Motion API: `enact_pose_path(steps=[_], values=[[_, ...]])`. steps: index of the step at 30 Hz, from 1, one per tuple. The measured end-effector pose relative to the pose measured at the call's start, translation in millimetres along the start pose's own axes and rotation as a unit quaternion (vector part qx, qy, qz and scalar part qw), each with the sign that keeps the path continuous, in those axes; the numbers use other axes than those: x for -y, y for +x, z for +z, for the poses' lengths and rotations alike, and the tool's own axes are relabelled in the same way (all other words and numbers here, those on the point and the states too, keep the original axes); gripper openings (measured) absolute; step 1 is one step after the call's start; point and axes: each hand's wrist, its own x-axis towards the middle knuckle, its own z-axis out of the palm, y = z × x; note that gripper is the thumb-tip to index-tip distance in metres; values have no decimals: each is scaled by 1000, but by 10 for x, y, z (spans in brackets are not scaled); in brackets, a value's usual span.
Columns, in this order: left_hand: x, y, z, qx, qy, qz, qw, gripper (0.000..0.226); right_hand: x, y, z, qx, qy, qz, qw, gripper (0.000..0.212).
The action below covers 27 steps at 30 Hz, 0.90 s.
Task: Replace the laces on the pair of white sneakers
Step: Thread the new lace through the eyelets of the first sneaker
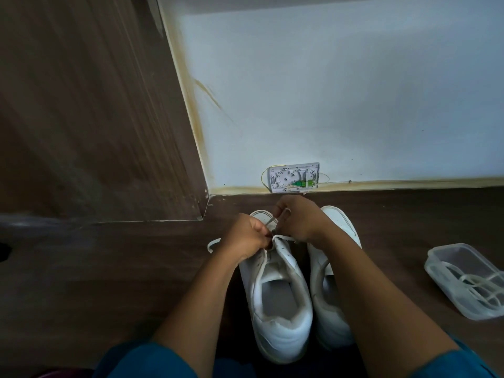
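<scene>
Two white sneakers stand side by side on the dark wooden floor, toes toward the wall. Over the front eyelets of the left sneaker, my left hand pinches the white lace, and a loop of that lace lies on the floor to the left. My right hand pinches another stretch of the same lace above the toe. The right sneaker is partly hidden under my right forearm.
A clear plastic container with white laces inside lies on the floor at the right. A white wall box with a green connector sits at the base of the pale wall. A dark wooden panel stands at the left.
</scene>
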Motion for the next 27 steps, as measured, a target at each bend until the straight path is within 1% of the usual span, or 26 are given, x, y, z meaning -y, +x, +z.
enact_pose_path(steps=[3,5,6,7,9,11,13,14,16,18,21,22,24,25,26,27], values=[[-44,-23,-10,-2,38,22,999,29,-7,0,-4,9,58,8,998,23],[-115,-34,-52,-4,42,14,999,27,-3,-8,-16,-1,80,23,996,17],[-164,-43,-86,-10,29,1,1000,28,-10,-11,-20,-1,90,31,995,9],[-208,-49,-131,-18,4,-11,1000,28,-18,-19,-25,4,91,37,995,7],[-279,-62,-228,-17,-109,-26,994,25,-23,-37,-28,22,85,52,995,17],[-343,-106,-291,20,-261,-37,965,25,-9,-47,-48,42,131,78,987,16],[-394,-139,-309,44,-358,-42,932,28,-4,-32,-76,45,166,97,980,23],[-421,-151,-312,47,-393,-47,917,28,-9,-14,-86,36,137,89,986,26],[-474,-164,-348,46,-459,-51,886,29,-13,10,-76,14,62,61,996,22],[-536,-192,-388,58,-517,-38,853,29,-4,19,-41,8,31,43,999,20],[-637,-261,-441,79,-567,-7,820,29,-6,28,-7,18,-16,22,999,26],[-686,-296,-479,83,-590,8,803,29,-4,19,-15,24,-25,16,999,26],[-780,-371,-627,95,-652,38,752,29,8,-6,-25,48,-44,7,998,22],[-835,-420,-723,97,-654,56,748,27,16,-24,-29,62,-65,0,996,22],[-872,-453,-808,84,-621,76,776,24,30,-38,-31,72,-88,-5,993,26],[-877,-474,-847,58,-559,97,821,23,40,-46,-29,75,-106,-12,991,32]])
